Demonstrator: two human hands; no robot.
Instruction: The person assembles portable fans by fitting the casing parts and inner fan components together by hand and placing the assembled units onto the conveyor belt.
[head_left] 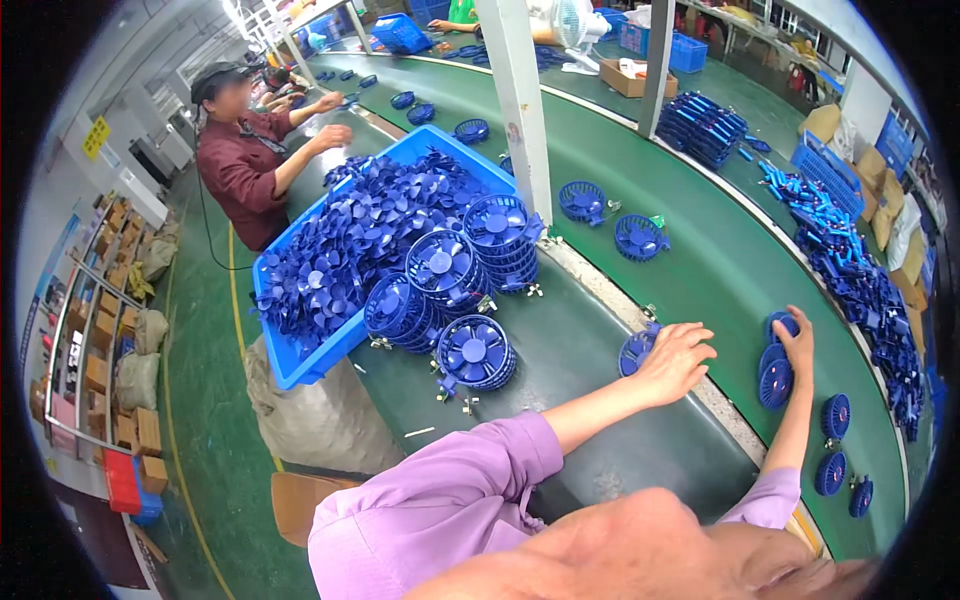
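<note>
My left hand reaches over the near edge of the belt, its fingers stretched out and apart. Partly under that hand is a small blue fan in a round cage; whether the palm touches it is hidden. Farther right, my right hand has its fingers curled round the rim of a blue round fan grille. Right below this hand, more blue grilles lie overlapping on the green belt. Left of my hands, caged fans stand in stacks on the dark green worktop, with small metal parts sticking out at their sides.
A light blue bin heaped with blue fan blades sits at the left. A white post rises beside the green conveyor belt. Several caged fans lie along it. A co-worker in dark red works beyond the bin.
</note>
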